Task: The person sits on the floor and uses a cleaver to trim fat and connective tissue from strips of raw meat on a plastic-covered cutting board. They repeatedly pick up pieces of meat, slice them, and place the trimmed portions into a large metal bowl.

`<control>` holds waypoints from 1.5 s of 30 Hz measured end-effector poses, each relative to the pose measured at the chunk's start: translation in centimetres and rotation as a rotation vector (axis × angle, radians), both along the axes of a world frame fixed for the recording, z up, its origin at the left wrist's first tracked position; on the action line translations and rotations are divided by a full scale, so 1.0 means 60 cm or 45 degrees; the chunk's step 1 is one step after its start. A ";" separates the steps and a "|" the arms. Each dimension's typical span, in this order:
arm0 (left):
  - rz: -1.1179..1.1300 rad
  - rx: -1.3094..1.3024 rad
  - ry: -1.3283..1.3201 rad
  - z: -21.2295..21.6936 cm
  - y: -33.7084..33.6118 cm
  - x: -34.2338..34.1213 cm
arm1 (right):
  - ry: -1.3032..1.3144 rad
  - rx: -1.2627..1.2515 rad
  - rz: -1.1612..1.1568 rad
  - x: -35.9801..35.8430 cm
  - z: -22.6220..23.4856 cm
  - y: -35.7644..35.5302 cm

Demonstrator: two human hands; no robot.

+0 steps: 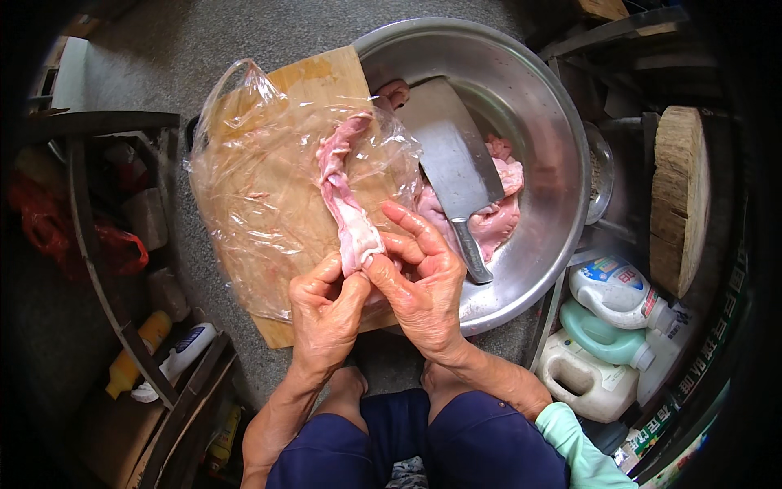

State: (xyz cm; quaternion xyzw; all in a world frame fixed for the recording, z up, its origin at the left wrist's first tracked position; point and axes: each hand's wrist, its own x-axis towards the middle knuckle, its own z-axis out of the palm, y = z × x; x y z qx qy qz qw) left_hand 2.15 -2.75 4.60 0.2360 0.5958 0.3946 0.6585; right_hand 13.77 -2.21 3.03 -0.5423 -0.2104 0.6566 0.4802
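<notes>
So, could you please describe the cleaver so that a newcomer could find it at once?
Start at the big round metal basin at the top right. The cleaver lies inside it, its broad grey blade resting over pale pink meat and its metal handle pointing toward the right hand. It is the only flat rectangular steel tool there.

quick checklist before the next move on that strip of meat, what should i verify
1. Grip: left hand and right hand both pinch the near end of the raw meat strip: ok.
2. Strip lies on the clear plastic bag over the wooden board, not on the floor: ok.
3. Cleaver rests in the metal basin, handle toward the right hand, blade away from the fingers: ok.
4. Other meat pieces sit inside the basin: ok.
5. Board steady, partly propped on the basin rim: cannot tell.
</notes>
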 end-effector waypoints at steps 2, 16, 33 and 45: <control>0.001 0.096 0.146 -0.005 -0.001 0.003 | -0.040 0.046 -0.017 -0.005 -0.003 -0.001; -0.127 0.400 0.440 -0.031 -0.026 0.007 | -0.166 0.109 0.162 -0.007 -0.014 0.020; -0.267 0.684 0.617 -0.006 -0.013 0.004 | 0.461 -0.238 0.424 0.034 -0.011 0.040; -0.294 0.817 0.818 -0.003 -0.034 0.009 | -0.130 0.162 0.194 -0.016 -0.030 0.092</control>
